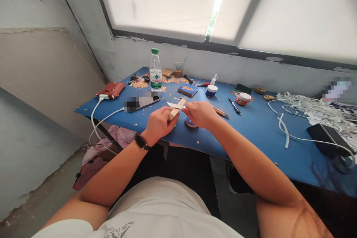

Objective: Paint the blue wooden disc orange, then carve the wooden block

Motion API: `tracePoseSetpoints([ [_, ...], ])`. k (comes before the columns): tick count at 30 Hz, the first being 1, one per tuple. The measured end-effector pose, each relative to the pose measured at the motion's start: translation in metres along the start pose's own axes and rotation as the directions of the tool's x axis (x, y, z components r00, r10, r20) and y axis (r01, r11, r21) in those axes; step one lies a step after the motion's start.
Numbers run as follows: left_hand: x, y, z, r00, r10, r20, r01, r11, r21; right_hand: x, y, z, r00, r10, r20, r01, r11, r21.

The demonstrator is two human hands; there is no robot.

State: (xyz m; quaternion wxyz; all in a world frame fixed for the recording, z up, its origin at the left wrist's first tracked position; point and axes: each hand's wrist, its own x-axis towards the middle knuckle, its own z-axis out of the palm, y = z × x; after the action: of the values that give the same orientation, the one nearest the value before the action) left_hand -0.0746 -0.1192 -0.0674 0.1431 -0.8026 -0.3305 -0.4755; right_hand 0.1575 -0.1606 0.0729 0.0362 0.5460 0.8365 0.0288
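Note:
My left hand [160,124], with a black watch on the wrist, is closed around a pale wooden block [174,113] above the table's front edge. In my right hand [201,113] is a knife, its handle hidden by the fingers. The knife blade [174,105] points left and lies across the block near its upper end. Below my right hand, a round blue-topped piece [190,122] rests at the table edge, partly covered. Several thin pencil-like tools [221,112] lie just right of that hand.
On the blue table [251,145] stand a water bottle [156,74], a blue-and-white jar [211,90] and an orange jar [243,99]. A phone [145,102] lies left, joined by a white cable to a brown case [111,90]. Wood shavings [139,82] cover the back; white strips [304,109] are piled right.

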Motion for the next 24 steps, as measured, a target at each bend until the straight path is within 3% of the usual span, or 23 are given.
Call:
tracePoseSetpoints([
  [6,0.001,-0.002,-0.002,0.999,0.034,-0.001,-0.034,0.999,-0.005,0.002,0.004,0.004,1.000,0.015,0.002,-0.015,0.999,-0.032],
  [12,0.000,-0.005,-0.001,0.999,-0.029,0.045,0.030,0.999,-0.019,0.003,0.007,0.004,1.000,0.023,0.007,-0.022,0.998,-0.061],
  [20,0.003,-0.003,0.000,0.998,-0.025,0.051,0.028,0.999,-0.047,0.001,0.007,0.005,1.000,0.016,-0.005,-0.016,0.999,-0.034],
  [23,0.001,-0.007,-0.007,0.994,-0.096,0.051,0.099,0.993,-0.065,0.000,0.027,0.004,0.995,0.103,-0.013,-0.103,0.994,-0.029],
  [24,-0.002,-0.010,-0.009,0.990,-0.135,0.031,0.137,0.989,-0.062,-0.002,0.040,0.003,0.979,0.205,-0.019,-0.206,0.978,-0.038],
])
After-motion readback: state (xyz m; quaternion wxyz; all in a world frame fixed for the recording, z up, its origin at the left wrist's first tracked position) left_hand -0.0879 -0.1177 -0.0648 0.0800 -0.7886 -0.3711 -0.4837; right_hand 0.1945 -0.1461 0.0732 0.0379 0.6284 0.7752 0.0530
